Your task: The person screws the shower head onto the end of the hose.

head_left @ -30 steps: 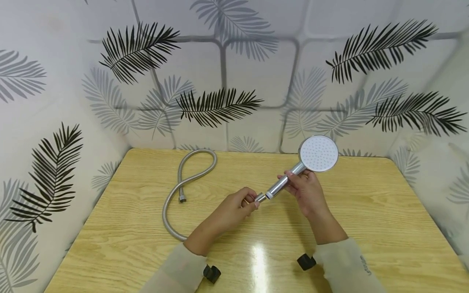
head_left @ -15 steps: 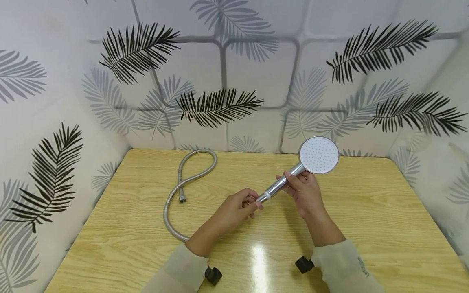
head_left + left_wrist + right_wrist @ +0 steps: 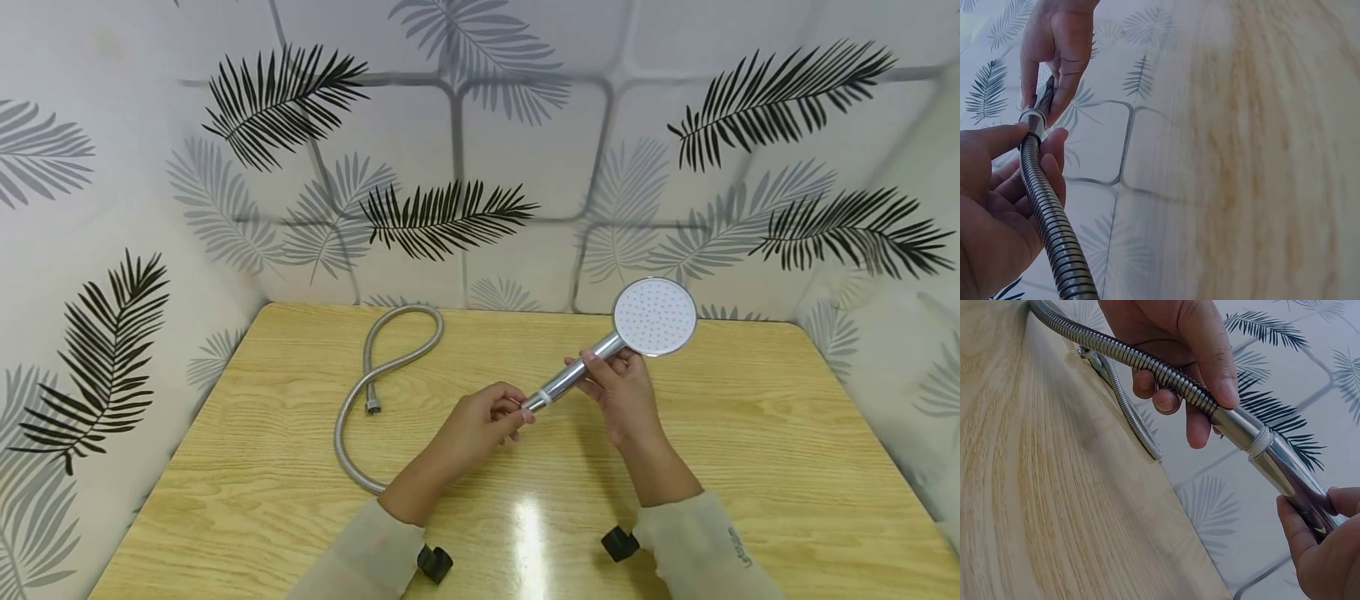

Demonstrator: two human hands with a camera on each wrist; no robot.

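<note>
A chrome hand shower (image 3: 654, 317) with a round white spray face is held above the table, its handle slanting down to the left. My right hand (image 3: 628, 396) grips that handle (image 3: 1288, 469). My left hand (image 3: 476, 429) pinches the smooth metal end fitting (image 3: 1238, 427) of a ribbed metal shower hose (image 3: 1054, 222) between thumb and fingers. In the right wrist view the fitting lines up with the handle's lower end, and a narrow pale ring (image 3: 1261, 441) shows at the joint. Behind the left forearm part of the hose is hidden.
The rest of the hose loops over the wood-grain table (image 3: 750, 433) at the left, its other end nut (image 3: 373, 407) lying free. A leaf-patterned wall (image 3: 525, 150) stands behind the table. Black wrist mounts (image 3: 621, 543) hang from the sleeves.
The left hand has brought the hose fitting up to the handle's end, closing the gap seen a second ago. The shower has shifted very slightly.
</note>
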